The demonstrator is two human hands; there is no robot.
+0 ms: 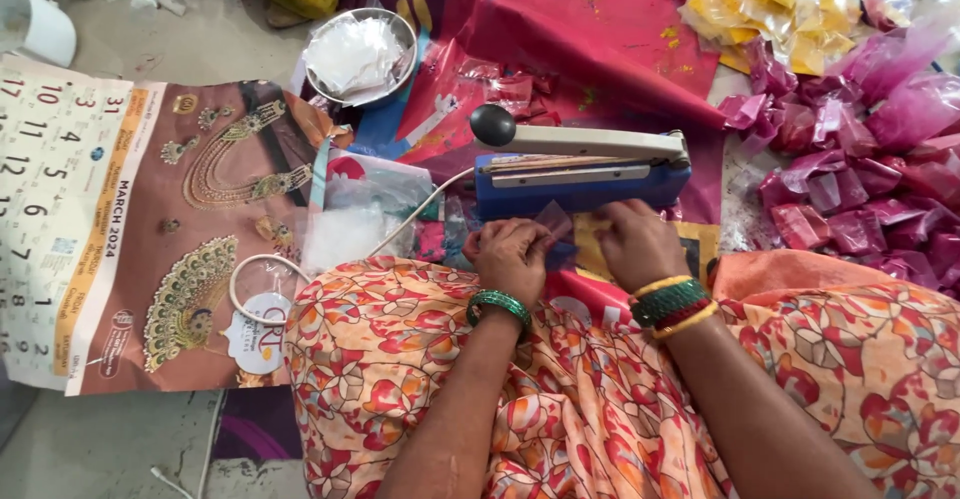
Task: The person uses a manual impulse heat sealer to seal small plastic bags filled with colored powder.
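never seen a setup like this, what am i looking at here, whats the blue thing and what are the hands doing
There is one picture, taken by a camera worn on the person's head, looking down at their lap and the floor. The blue box with a long cream lever arm and black knob looks like a small tabletop heat sealer for plastic bags; a white cord runs from it. Both hands are right in front of it: the left hand and the right hand pinch a small clear plastic pouch between them. Around it lie a heap of pink-filled packets at the right, yellow-filled packets at the top, a round steel bowl of clear plastic pieces, and a wall calendar sheet lying flat at the left.
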